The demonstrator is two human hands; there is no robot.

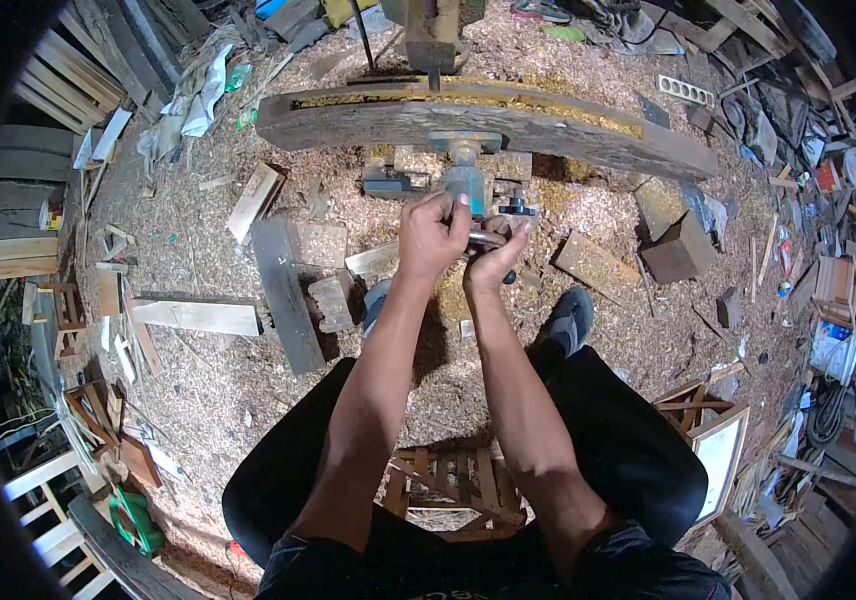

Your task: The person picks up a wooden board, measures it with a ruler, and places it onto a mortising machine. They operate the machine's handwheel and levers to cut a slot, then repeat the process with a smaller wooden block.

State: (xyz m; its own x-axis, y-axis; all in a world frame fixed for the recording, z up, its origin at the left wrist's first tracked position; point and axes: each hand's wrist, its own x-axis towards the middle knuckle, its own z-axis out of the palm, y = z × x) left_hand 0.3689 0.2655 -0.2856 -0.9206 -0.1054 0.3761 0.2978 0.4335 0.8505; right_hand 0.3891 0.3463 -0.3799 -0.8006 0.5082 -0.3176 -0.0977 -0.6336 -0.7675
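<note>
A long dark wooden beam (368,127) lies across the machine ahead of me, with a slot full of sawdust along its top. A drill-like bit (434,80) points down at the slot from the machine head (432,40). Against the beam's near face sits the round pad of a teal screw clamp (465,180). My left hand (432,238) is closed at the clamp's near end, fingers curled. My right hand (496,260) wraps a shiny metal handle (488,239) just beside it. A black star knob (516,207) stands to the right of my hands.
Sawdust and shavings cover the floor (208,370). Offcuts lie around, including a dark plank (286,295), a pale board (198,316) and a wood block (680,250). My shoe (570,318) is near the machine's base. A slatted wooden stool (448,485) is beneath me.
</note>
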